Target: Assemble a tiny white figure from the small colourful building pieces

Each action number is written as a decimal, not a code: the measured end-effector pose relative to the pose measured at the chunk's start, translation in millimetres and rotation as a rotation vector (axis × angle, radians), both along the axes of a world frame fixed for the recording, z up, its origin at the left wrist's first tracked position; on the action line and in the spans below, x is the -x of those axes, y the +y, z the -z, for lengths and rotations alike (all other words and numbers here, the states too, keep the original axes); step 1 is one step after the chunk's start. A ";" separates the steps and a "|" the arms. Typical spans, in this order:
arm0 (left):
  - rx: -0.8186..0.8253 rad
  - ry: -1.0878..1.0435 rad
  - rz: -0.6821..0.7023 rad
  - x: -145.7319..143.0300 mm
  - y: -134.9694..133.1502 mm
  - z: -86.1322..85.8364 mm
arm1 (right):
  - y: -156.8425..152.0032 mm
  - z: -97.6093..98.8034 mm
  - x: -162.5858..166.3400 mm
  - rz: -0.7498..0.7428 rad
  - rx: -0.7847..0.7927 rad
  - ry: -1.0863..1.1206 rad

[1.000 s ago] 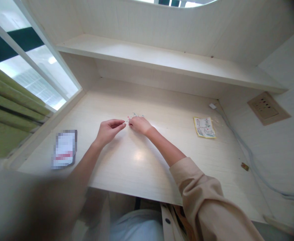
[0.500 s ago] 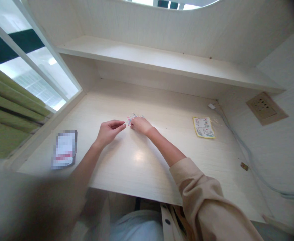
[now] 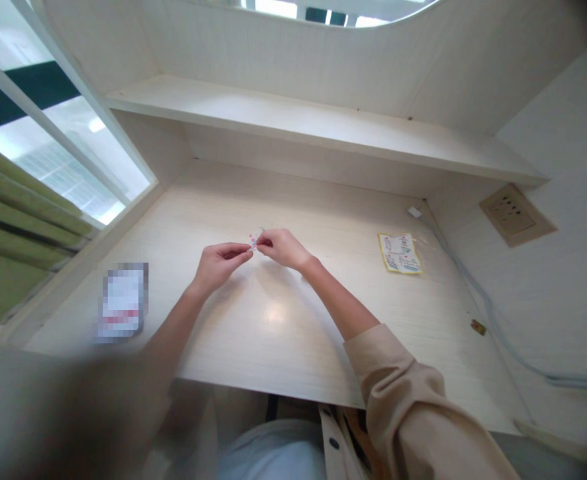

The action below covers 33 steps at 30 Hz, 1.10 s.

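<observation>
On the pale tabletop (image 3: 278,347), a small group of colourful little pieces (image 3: 253,237) lies at the fingertips of both hands. The left hand (image 3: 217,268) has thumb and forefinger nearly meeting beside them; the right hand (image 3: 282,248) bends its fingers together over their right side. Whether the fingers of either hand grasp a piece, I cannot tell. A yellow-edged printed sheet (image 3: 400,253) lies well apart, to the right.

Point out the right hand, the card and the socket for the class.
Right hand (image 3: 282,248): head view, on the back of the hand.
Card (image 3: 399,254): head view, middle of its printed face.
Socket (image 3: 517,215): head view, middle of its faceplate.
</observation>
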<state>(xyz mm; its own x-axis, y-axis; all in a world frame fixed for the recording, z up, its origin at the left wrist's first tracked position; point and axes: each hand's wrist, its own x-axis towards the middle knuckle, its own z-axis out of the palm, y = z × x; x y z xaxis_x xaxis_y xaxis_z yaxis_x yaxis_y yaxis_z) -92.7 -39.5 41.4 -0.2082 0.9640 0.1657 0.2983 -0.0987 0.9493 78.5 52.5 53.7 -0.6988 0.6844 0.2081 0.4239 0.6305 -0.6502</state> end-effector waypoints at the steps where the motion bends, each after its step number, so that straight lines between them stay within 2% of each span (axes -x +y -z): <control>1: -0.003 -0.006 0.006 -1.6 0.3 0.5 | -1.9 0.1 -4.2 0.004 0.051 0.060; 6: -0.014 -0.008 0.050 -13.9 5.5 3.2 | -10.6 -1.0 -29.7 0.072 0.289 0.301; 12: -0.029 0.028 0.118 -36.6 16.0 3.6 | -18.2 -7.1 -56.0 0.196 0.394 0.475; 18: 0.001 -0.010 0.117 -47.5 14.3 -0.8 | -23.9 -5.6 -64.0 0.260 0.548 0.553; 25: 0.006 -0.068 0.097 -48.5 8.4 -8.6 | -35.6 -2.9 -66.2 0.239 0.577 0.635; 33: -0.029 -0.121 0.199 -68.0 8.0 -20.2 | -44.5 -1.3 -76.2 0.245 0.521 0.661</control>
<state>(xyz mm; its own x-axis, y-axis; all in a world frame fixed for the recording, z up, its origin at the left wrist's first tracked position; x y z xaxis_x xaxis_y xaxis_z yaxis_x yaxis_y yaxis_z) -24.7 -31.5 61.6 -0.0341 0.9833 0.1790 0.1546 -0.1717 0.9729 154.7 7.9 55.0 -0.3664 0.9203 0.1373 -0.0566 0.1252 -0.9905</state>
